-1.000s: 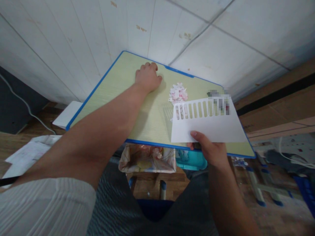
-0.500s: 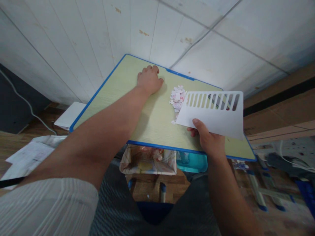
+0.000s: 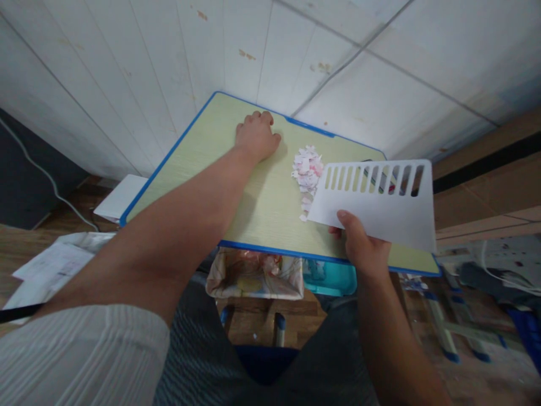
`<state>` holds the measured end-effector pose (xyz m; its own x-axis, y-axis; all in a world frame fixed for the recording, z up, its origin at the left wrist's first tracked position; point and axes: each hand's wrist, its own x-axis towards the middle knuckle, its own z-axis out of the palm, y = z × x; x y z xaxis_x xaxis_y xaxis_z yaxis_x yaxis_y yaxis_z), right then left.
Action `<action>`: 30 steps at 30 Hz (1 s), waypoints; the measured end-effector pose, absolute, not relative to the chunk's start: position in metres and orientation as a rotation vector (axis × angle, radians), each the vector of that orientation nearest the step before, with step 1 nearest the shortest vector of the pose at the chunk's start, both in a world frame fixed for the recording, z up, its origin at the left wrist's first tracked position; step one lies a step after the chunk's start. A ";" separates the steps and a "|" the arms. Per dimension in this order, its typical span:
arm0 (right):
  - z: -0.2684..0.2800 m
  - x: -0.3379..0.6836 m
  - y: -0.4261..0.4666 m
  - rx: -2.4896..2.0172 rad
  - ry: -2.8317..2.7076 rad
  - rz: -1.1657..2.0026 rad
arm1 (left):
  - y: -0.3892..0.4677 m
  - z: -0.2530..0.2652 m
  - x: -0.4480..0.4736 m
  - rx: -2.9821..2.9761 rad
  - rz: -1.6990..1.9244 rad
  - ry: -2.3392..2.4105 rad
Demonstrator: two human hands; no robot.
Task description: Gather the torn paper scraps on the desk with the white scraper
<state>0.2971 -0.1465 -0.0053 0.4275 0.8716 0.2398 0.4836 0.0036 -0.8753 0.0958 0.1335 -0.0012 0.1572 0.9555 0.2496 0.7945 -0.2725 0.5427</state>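
My right hand (image 3: 364, 248) pinches a white slotted sheet (image 3: 372, 217) by its near edge, thumb on top. A row of slots runs along the sheet's far side. Its left end is beside a small heap of torn paper scraps (image 3: 307, 168) on the pale yellow desk (image 3: 279, 208). A few scraps trail from the heap toward me. My left hand (image 3: 257, 137) lies palm down on the desk, left of the heap; its thumb is apart from the slightly bent fingers and it holds nothing. Partly hidden behind the sheet are some slim dark things I cannot make out.
Under the desk's blue front edge sit a patterned box (image 3: 253, 287) with crumpled things in it and a turquoise tray (image 3: 332, 279). A white panelled wall (image 3: 253, 34) borders the far side. Papers (image 3: 54, 265) lie low at left; a brown box-like thing (image 3: 486, 175) stands right.
My right hand has moved the slotted sheet a little to the right and toward me, showing more of the scraps. The left hand rests in the same place.
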 end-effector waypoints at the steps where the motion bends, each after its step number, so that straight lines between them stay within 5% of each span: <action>1: -0.005 0.298 -0.147 -1.639 -1.214 0.479 | 0.134 -0.001 0.096 2.147 0.810 1.686; 13: -0.013 0.295 -0.165 -1.607 -1.118 0.770 | 0.131 0.000 0.096 2.155 0.788 1.691; 30: -0.001 0.351 -0.181 -1.543 -1.202 0.660 | 0.133 -0.003 0.096 2.135 0.800 1.661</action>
